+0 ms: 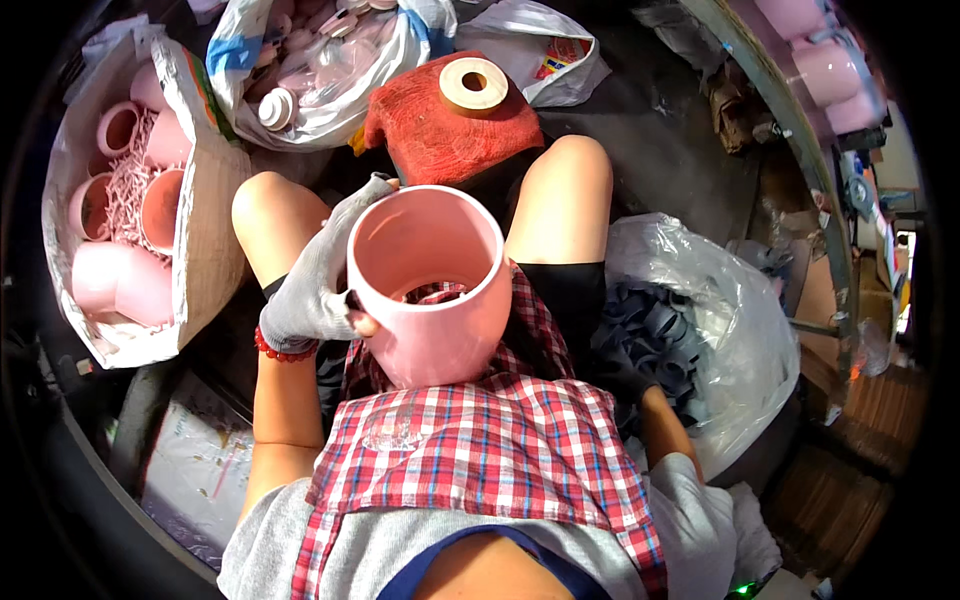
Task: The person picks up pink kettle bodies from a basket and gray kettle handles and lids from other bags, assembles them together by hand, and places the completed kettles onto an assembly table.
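Observation:
My left hand (325, 270), in a grey glove with bare fingertips, grips a pink plastic cylinder (440, 345) by its left wall. The cylinder is tilted in front of my lap, its wide mouth toward me. Plaid cloth shows through an opening in its bottom. On the right, my right hand (625, 378), in a dark glove, reaches into a clear plastic bag (750, 370) of dark grey curved pieces (655, 330). Its fingers blend into the dark pieces, so whether they hold one is hidden.
A white woven sack (215, 230) on the left holds pink cylinders and shredded strips. Ahead, another bag (235, 85) contains small pink parts. A red cloth-covered block (440, 125) bears a cream ring (473, 85). A metal frame edge (790, 115) curves along the right.

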`<state>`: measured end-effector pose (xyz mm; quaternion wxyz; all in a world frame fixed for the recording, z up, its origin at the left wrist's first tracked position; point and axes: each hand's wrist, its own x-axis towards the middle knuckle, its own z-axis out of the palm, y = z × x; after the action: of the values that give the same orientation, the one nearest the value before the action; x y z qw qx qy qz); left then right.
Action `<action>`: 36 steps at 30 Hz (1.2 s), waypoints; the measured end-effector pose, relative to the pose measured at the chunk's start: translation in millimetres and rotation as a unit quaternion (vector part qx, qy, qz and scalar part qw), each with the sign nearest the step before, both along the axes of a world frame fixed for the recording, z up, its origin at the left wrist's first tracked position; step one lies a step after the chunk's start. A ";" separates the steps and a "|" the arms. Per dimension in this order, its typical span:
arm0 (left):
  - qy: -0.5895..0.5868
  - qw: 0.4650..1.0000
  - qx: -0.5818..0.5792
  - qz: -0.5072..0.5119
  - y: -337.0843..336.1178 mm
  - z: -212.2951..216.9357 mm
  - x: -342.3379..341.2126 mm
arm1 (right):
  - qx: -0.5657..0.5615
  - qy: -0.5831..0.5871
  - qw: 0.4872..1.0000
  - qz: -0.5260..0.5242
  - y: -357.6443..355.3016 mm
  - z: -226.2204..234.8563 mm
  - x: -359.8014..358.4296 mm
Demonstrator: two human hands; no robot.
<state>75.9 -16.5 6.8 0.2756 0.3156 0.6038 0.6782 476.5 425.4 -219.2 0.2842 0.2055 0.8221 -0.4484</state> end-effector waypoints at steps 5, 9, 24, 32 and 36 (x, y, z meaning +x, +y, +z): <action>0.014 1.000 0.018 -0.011 12.1 -4.9 3.3 | 0.028 -0.209 0.975 0.068 -27.1 66.5 12.2; -0.011 0.999 0.037 0.032 10.5 -23.4 -2.0 | 0.179 -0.278 0.943 -0.043 27.8 76.2 51.3; -0.109 0.974 0.190 -0.052 12.1 -17.7 24.6 | -0.100 0.419 0.898 -0.086 -158.7 326.3 -293.8; -0.109 0.979 0.170 -0.013 5.3 -25.5 40.1 | -0.224 0.359 0.902 -0.090 -201.5 316.8 -300.5; -0.098 0.984 0.149 -0.020 5.7 -25.0 40.4 | -0.182 0.390 0.895 -0.119 -228.4 317.7 -301.0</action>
<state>116.3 -10.8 -18.1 0.2966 0.2973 0.4594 0.7827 175.5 197.1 98.5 -0.0827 0.0553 0.7405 -0.6647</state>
